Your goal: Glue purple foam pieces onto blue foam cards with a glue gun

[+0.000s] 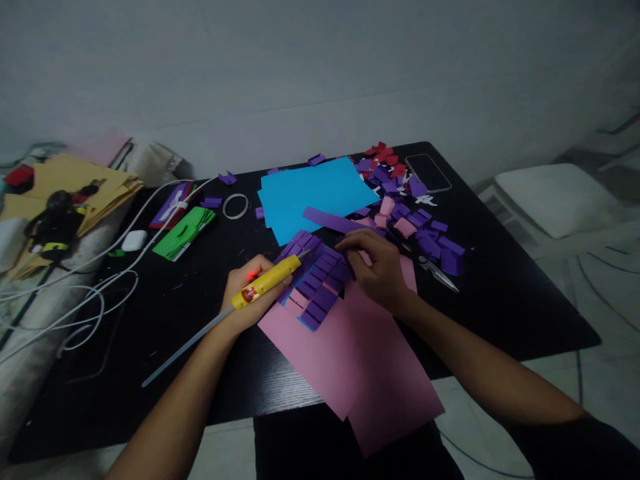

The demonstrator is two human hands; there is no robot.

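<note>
My left hand is closed round a yellow hot glue gun with a long glue stick trailing from its back end and a red light glowing beside it. Under the gun's tip lies a blue card covered in rows of folded purple and pink paper pieces. My right hand is at the card's right edge, fingers bent and pinched together; what they hold, if anything, is too small to make out. Just beyond it, a purple paper strip rests partly on blue sheets. Pink sheets lie beneath the card.
Scissors and a heap of purple, pink and red paper pieces are at the right, near a phone. A tape roll, green paper, white cables and an earphone case lie left.
</note>
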